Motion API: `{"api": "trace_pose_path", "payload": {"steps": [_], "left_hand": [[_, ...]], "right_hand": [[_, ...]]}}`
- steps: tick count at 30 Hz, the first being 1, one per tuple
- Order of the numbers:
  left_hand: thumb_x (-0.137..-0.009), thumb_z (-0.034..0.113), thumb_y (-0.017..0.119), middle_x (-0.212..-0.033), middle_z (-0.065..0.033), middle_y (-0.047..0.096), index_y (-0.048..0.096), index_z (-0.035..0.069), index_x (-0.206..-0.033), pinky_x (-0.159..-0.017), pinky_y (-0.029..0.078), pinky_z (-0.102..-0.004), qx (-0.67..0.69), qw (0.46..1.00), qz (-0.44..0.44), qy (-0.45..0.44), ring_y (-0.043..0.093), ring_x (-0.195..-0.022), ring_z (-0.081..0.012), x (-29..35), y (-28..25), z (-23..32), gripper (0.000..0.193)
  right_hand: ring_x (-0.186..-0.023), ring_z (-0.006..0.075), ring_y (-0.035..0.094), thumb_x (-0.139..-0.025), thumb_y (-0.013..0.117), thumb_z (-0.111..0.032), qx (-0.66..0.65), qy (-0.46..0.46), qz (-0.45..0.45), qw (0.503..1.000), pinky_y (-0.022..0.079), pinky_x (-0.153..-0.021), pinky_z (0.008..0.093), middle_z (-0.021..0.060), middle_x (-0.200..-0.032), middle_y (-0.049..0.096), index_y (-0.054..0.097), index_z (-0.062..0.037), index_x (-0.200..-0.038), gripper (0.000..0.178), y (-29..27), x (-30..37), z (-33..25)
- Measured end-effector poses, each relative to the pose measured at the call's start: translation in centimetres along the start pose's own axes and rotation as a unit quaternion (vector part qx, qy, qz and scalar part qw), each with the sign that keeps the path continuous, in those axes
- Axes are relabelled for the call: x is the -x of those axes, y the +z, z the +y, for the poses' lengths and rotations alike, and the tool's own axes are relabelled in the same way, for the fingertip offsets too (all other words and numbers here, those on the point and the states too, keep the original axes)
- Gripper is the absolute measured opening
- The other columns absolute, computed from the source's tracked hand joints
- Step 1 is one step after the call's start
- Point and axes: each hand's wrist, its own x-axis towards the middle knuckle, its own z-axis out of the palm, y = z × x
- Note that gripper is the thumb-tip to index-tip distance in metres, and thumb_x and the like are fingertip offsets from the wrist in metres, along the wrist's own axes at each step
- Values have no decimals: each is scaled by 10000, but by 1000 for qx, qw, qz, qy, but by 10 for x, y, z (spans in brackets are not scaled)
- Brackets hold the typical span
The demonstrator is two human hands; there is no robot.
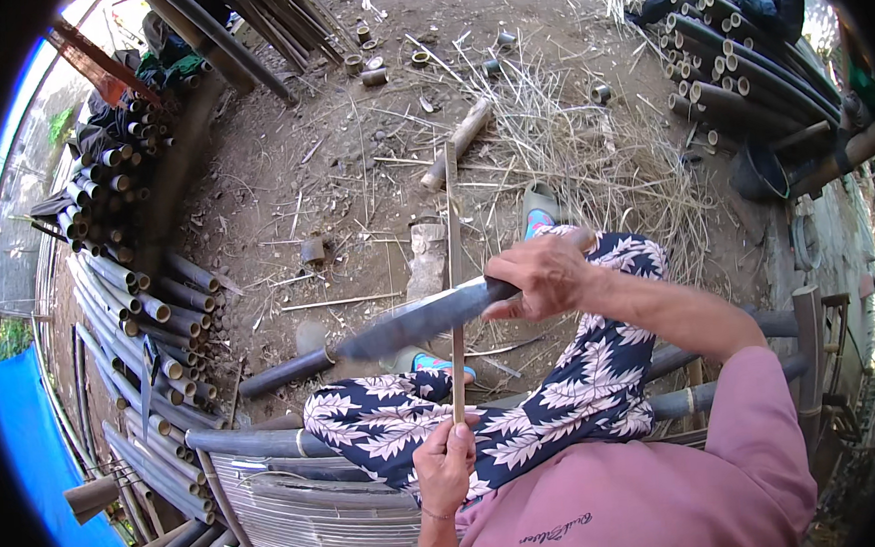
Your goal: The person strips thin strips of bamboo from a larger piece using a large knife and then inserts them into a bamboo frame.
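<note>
My right hand (541, 275) is closed round the handle of a large machete (415, 321), whose broad dark blade points left. The blade lies across a long, thin bamboo strip (453, 212); whether the edge touches it I cannot tell. At the strip's near end, my left hand (443, 466) pinches it above my lap, thumb on top. The strip stretches straight away from me, its far end over the dirt floor near a short log (458, 144). Part of the strip is hidden behind the blade.
Bamboo poles are stacked at the left (125, 323) and far right (735, 65). A bamboo bench (278, 444) is under me. Straw and shavings (590, 144) litter the dirt floor (283, 203), with short bamboo offcuts (373, 78). A dark pole (288, 371) lies left of my knee.
</note>
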Motion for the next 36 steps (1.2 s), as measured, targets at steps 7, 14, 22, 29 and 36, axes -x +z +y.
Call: {"api": "trace_pose_path", "payload": {"steps": [7,14,22,29,36], "left_hand": [[-993,148,538,-632,45,466,631,-56,-1053,-437,278,-194,3,999,-12,-39,367,-506,-15,2,-3,-1,232],[-1008,160,502,-636,34,471,620,-63,-1079,-432,275,-188,7,997,-27,-76,368,-490,-19,31,-9,-11,262],[-1020,185,477,-727,-38,579,508,-8,-1217,-403,387,-202,83,995,39,36,477,-499,-69,-58,23,46,278],[-1037,193,438,-662,-5,524,549,1,-1197,-367,292,-186,78,996,3,47,392,-432,-39,-69,33,54,273],[-1027,152,418,-604,13,446,491,-46,-1338,-384,287,-195,16,999,-36,23,349,-432,-41,-12,29,22,376]], "right_hand": [[-520,269,619,-926,488,-605,-52,215,-26,975,505,-481,396,128,-620,625,606,-57,-825,570,0,-1,39],[-484,161,483,-926,432,-663,-197,523,120,820,412,-452,341,3,-583,522,650,-79,-909,623,-33,-14,124],[-585,288,628,-923,521,-580,-156,296,23,942,480,-525,400,147,-670,609,634,-16,-923,575,-11,-7,-2],[-594,332,640,-912,524,-592,-101,176,52,978,494,-524,419,154,-668,616,602,-34,-871,564,24,21,-57],[-533,243,636,-946,421,-631,-88,356,51,929,502,-494,390,111,-592,614,603,-45,-874,618,-12,-2,41]]}}
